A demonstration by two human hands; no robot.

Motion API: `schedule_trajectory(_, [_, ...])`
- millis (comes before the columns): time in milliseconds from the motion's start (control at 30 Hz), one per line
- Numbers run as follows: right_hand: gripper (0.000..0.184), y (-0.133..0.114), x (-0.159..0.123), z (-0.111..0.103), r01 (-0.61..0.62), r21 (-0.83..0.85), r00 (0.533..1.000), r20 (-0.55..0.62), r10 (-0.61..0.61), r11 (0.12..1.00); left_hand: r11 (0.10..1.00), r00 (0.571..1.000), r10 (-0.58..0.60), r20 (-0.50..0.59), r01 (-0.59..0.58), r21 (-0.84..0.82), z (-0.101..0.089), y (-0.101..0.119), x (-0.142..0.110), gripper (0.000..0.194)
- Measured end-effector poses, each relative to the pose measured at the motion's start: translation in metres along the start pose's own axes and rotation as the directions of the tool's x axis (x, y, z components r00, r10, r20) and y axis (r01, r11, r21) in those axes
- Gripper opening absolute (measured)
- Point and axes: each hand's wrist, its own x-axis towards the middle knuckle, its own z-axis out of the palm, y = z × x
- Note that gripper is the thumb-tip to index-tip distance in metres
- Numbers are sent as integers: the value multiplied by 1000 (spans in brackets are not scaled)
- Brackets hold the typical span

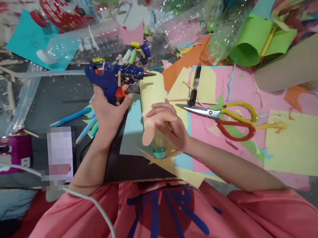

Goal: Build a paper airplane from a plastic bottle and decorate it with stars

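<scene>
My left hand [108,109] is wrapped round the handle of a dark blue glue gun [109,80] with an orange trigger. Its metal nozzle points right, above the far end of a bottle wrapped in pale yellow paper [152,85]. The bottle lies with its green cap [159,153] toward me. Over its near half, the fingers of my right hand [172,125] close on a peach paper cut-out [149,132] with rounded lobes. Whether the cut-out is stuck to the bottle cannot be seen. Wood shavings cling around the gun's barrel.
Scissors [212,113] with yellow and red handles lie at right, touching a black marker [195,86]. Coloured paper [297,139] covers the right side. Plastic bottles [89,40] crowd the back. Left are blue pens [71,117], a phone [74,153] and a purple box [12,153]. A cable [100,208] crosses my lap.
</scene>
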Motion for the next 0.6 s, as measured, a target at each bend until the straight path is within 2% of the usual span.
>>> schedule_trajectory(100, [17,-1,1,-1,-7,-24,1000,5,7,1000,995,996,4,-92,5,97,-2,1,-2,66])
schedule_trajectory(267, [15,-1,1,1,20,-66,999,-27,-22,998,982,996,12,-89,5,187,-5,-3,-3,58])
schedule_trajectory(433, [15,0,1,3,44,-76,998,-50,-47,996,980,993,36,-115,-13,198,-5,-5,-2,57])
schedule_trajectory(600, [16,-1,1,2,28,-100,999,-36,-32,995,972,995,1,-97,22,235,-6,-1,-1,56])
